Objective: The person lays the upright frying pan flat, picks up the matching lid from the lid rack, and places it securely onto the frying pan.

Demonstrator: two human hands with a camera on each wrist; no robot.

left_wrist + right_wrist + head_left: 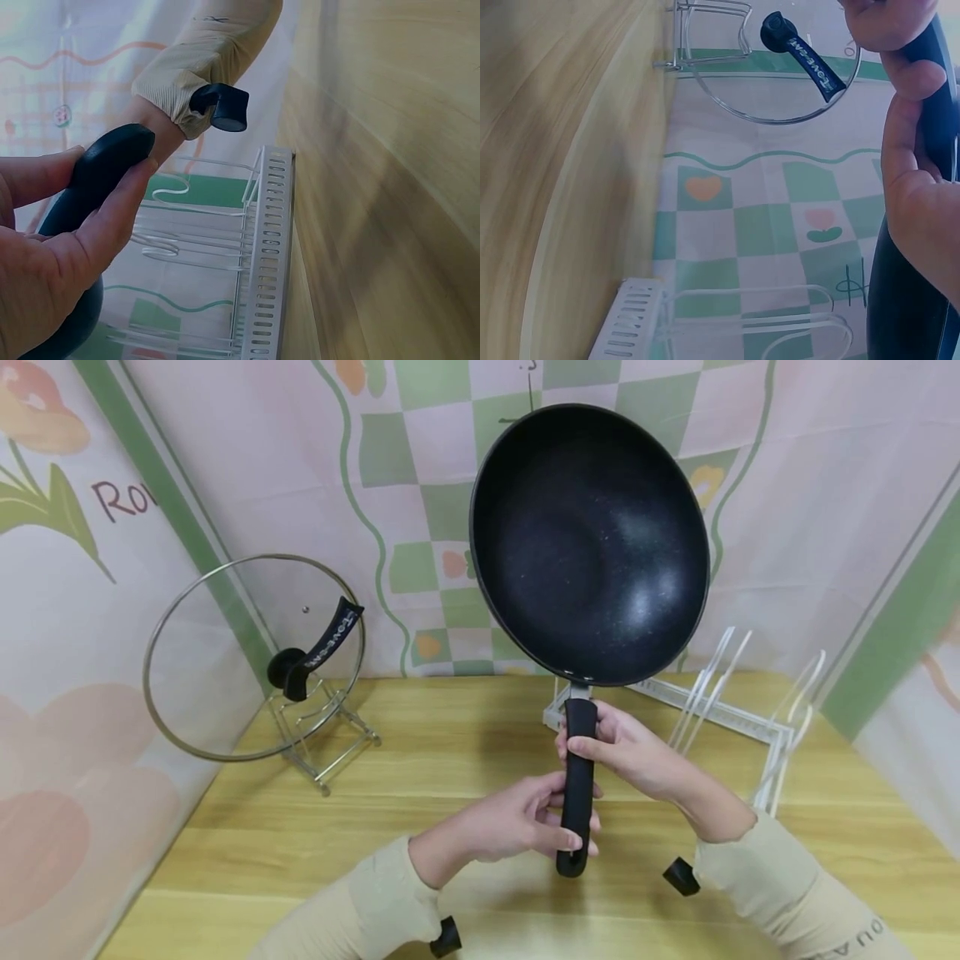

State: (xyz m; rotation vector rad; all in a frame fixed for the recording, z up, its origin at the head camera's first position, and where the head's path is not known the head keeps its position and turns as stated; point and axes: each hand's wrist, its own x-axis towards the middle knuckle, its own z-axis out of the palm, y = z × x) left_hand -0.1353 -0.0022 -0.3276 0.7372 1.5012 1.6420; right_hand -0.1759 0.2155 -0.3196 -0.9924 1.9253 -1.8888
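A black frying pan is held up over the table, its dark inside facing me and its handle pointing down. Near the handle's lower end my left hand grips it, thumb across the front. Higher up, close to the pan body, my right hand holds the same handle. In the left wrist view the left hand has thumb and fingers around the handle end. From the right wrist, the right hand and part of the pan show at the right edge.
On the left a glass lid with a black handle stands upright in a wire stand. Behind the pan and my right arm is a white rack with upright wire loops. Printed cloth backs the wooden table.
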